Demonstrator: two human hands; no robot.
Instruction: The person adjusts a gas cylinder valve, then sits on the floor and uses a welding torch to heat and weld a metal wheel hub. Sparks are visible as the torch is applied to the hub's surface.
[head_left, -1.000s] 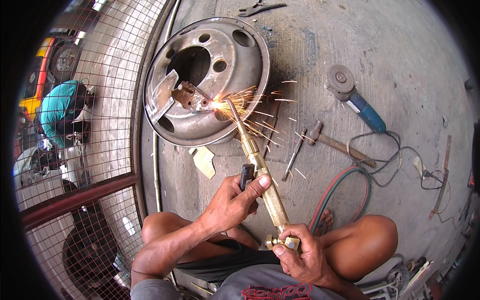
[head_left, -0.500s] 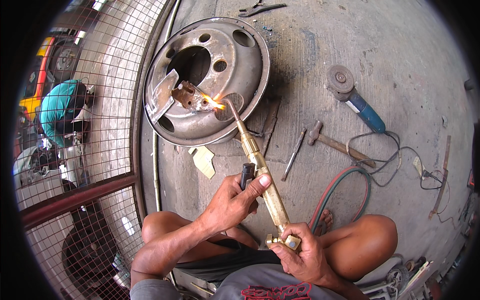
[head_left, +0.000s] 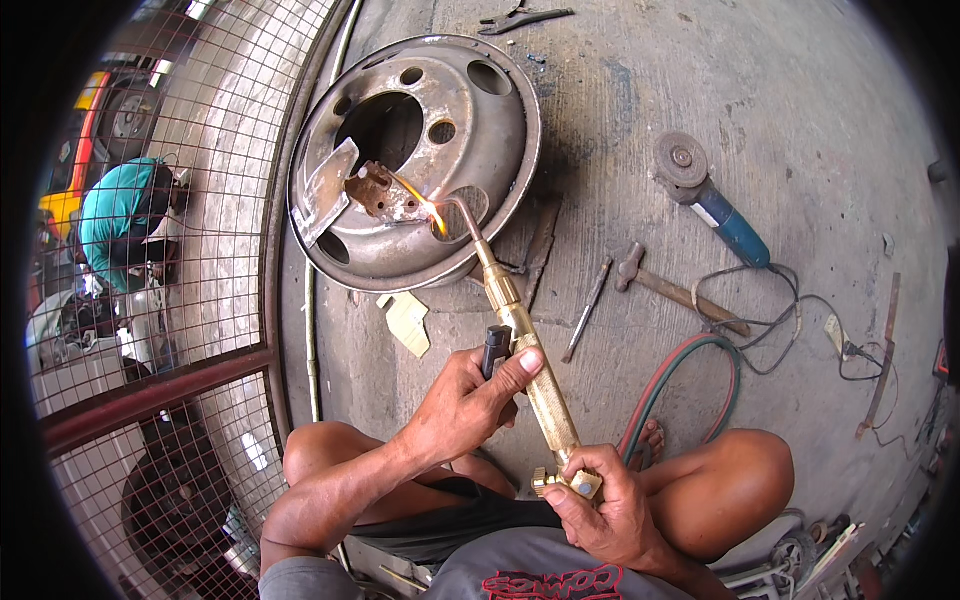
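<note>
A brass gas torch [head_left: 545, 397] slants up from my lap, with a flame [head_left: 438, 215] at its bent copper tip. Around its valve end, by the knurled knob, my right hand [head_left: 607, 505] is closed. My left hand [head_left: 462, 402] is closed too, its thumb pressed on the torch barrel. A small black object like a lighter [head_left: 496, 345] sticks up from that hand's grip. The flame licks along a rusty metal bracket with holes [head_left: 385, 195], which lies on a steel wheel rim [head_left: 450, 75]. Beside the bracket, a flat metal plate [head_left: 325, 195] rests on the rim.
On the concrete to the right lie a hammer [head_left: 675, 287], a metal rod [head_left: 588, 308] and a blue angle grinder [head_left: 730, 225] with its cord. Red and green hoses [head_left: 650, 390] loop by my foot. A wire mesh fence [head_left: 225, 150] runs along the left; a person in teal [head_left: 120, 215] crouches beyond.
The flame has become thinner and changed shape, with its lower end now hanging below the torch tip. Both hands and the torch have barely moved.
</note>
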